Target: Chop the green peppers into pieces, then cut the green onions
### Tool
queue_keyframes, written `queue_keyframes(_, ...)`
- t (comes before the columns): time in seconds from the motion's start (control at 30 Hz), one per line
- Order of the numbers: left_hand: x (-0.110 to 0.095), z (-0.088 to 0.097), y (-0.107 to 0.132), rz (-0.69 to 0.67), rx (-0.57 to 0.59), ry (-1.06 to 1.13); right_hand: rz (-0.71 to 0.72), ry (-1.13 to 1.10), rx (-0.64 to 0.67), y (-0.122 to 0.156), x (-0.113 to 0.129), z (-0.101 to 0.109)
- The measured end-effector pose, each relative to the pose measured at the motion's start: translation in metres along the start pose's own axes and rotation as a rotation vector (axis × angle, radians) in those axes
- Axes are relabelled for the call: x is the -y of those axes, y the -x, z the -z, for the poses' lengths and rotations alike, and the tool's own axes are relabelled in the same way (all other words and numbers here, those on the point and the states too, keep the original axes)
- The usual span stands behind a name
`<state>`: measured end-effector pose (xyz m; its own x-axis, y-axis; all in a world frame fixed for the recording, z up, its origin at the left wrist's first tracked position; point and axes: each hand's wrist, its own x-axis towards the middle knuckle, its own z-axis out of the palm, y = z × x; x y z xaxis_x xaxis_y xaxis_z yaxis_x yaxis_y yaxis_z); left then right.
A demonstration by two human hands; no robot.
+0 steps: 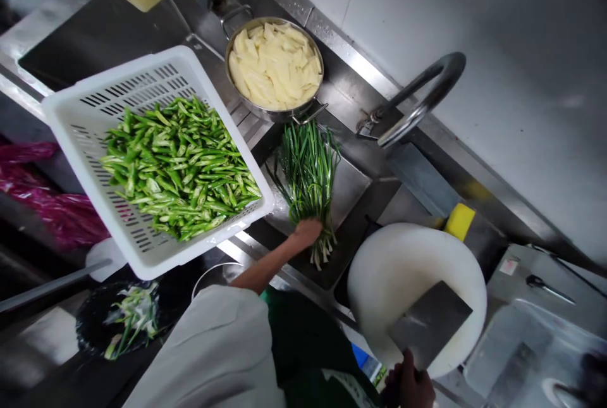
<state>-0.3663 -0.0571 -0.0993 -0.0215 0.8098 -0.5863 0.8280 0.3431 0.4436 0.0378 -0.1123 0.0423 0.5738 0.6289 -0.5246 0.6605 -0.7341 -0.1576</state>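
cut: green peppers (177, 171), left. whole: scallions (310, 171), clasped in left hand (307, 232); cleaver (429, 326), near right, gripped in right hand (411, 386).

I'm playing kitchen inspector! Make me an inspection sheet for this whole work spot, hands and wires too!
Surface: round white board, with a dull patch; metal sink beside it.
Job's things: green onions, in or over the sink; cleaver, over the board, contact unclear.
Clutter: white basket of cut green peppers; metal pot of pale slices; scraps in a black liner.
Hands: left hand grips the onions near their white ends; right hand holds the cleaver's handle.
Cables: thin dark strand at right, maybe a cord; unclear.
Surroundings: curved faucet, pale wall.
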Motion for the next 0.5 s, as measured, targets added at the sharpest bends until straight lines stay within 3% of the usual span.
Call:
queue_keyframes(0.17,0.062,-0.037,-0.049,0.023,0.009,-0.079,-0.091,-0.115,0.004,0.007,0.003,-0.002)
queue_keyframes(0.33,0.083,-0.055,-0.068,-0.098,0.023,-0.152,-0.098,-0.101,0.005,0.012,0.011,0.001)
queue_keyframes(0.5,0.106,-0.065,-0.066,-0.282,0.031,-0.234,-0.127,-0.183,0.019,0.023,0.025,0.001)
